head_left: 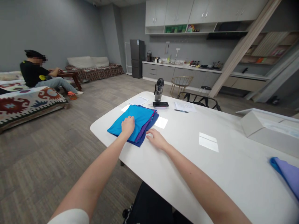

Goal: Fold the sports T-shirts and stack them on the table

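A stack of folded cloths [137, 119] lies on the white table, bright blue on top, with purple and dark blue layers showing along its right edge. My left hand [128, 126] rests on the top blue cloth, palm down, its fingers slightly bent. Beside the stack's right edge is my right hand [157, 138], fingers curved and apart, the fingertips at or very near the dark blue layer; whether they touch it I cannot tell. Neither hand grips anything visibly.
On the white table [182, 149] stand a dark water bottle [159, 90], a phone [160, 104], a pen [181, 111] and papers [185, 106]. To the right are a white box [268, 132] and a lilac and blue cloth [286, 174]. A person [35, 70] sits far left.
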Tool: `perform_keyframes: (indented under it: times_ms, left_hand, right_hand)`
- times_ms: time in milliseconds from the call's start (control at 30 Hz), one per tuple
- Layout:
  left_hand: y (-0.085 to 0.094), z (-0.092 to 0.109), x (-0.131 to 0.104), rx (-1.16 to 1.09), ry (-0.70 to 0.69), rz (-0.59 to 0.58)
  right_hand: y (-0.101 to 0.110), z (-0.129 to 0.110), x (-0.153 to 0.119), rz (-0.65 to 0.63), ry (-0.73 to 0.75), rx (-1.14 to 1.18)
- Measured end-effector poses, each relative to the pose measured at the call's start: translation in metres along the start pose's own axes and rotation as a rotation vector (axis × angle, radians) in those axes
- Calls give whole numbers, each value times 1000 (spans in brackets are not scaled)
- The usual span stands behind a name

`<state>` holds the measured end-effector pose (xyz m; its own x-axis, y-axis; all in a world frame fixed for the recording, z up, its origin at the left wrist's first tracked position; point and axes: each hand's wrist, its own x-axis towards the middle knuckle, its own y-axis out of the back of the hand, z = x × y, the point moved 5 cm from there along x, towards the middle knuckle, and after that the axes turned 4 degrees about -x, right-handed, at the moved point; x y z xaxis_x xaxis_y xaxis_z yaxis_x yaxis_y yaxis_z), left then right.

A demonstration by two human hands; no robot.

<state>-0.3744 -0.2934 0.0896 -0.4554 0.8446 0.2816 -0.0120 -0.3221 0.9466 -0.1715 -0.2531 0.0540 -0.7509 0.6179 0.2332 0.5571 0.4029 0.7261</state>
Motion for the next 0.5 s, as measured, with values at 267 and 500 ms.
perform_keyframes:
  times_ms: [267, 500]
  left_hand:
    - [16, 51, -15, -148, -149, 88]
    - [14, 143, -56, -378, -470, 11]
  right_hand:
    - [24, 22, -29, 66, -90, -15]
    - [55, 47, -53, 240, -197, 71]
